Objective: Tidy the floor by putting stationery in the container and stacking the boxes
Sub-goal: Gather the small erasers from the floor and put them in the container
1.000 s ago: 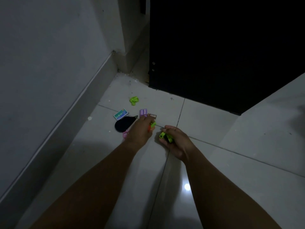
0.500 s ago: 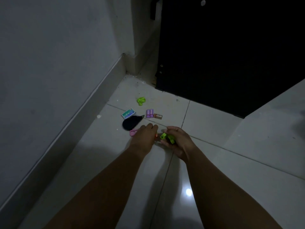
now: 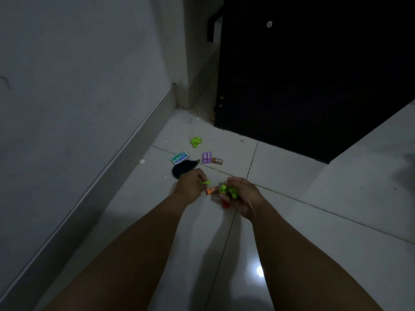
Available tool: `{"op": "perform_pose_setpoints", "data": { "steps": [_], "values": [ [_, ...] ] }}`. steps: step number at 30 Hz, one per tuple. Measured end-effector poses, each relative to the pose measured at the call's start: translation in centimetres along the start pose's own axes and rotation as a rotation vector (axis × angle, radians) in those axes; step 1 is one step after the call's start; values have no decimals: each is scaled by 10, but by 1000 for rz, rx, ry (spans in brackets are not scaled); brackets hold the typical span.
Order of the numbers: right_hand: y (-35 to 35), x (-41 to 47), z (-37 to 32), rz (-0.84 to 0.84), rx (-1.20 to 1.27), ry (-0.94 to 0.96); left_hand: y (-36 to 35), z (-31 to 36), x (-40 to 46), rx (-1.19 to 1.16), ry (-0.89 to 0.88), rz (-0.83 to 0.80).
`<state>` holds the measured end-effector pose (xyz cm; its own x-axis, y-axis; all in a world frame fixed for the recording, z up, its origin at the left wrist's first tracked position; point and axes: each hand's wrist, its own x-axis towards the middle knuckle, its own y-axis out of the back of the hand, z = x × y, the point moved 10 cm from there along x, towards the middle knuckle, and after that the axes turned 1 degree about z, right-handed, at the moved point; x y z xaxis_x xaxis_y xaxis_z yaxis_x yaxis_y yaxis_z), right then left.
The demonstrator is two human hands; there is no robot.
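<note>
Right hand (image 3: 243, 196) grips green clips (image 3: 229, 191).

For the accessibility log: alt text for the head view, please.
Both hands hold small green and orange stationery pieces low over a dim tiled floor. Beyond lie a green-white box, purple items, a black object.

Dim white tiled floor (image 3: 314, 221), grey wall (image 3: 78, 86), black cabinet (image 3: 314, 86).

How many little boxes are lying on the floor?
2: a green box near the wall and a brown box beside the purple clips. The hands may hide others.
</note>
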<state>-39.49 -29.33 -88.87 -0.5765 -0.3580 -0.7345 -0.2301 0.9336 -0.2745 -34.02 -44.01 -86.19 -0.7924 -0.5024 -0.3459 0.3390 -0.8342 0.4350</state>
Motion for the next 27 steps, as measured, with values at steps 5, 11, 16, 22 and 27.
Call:
{"op": "perform_pose_setpoints", "data": {
  "steps": [5, 11, 16, 22, 27],
  "values": [
    [-11, -10, 1, -58, 40, -31, -21, 11, -7, -492, 225, -204],
    [-30, -22, -2, -270, 240, -73, -28, 34, -12, -519, 174, -303],
    [-27, -21, -4, -224, 194, -33, -14, 46, -7, -200, 48, -263],
    [-15, -17, -15, -82, 191, 68, -3, 55, -2, -96, -32, -111],
    [-15, -22, -12, -106, 124, 22, 10, 64, 2, -214, -61, 4]
  ]
}}
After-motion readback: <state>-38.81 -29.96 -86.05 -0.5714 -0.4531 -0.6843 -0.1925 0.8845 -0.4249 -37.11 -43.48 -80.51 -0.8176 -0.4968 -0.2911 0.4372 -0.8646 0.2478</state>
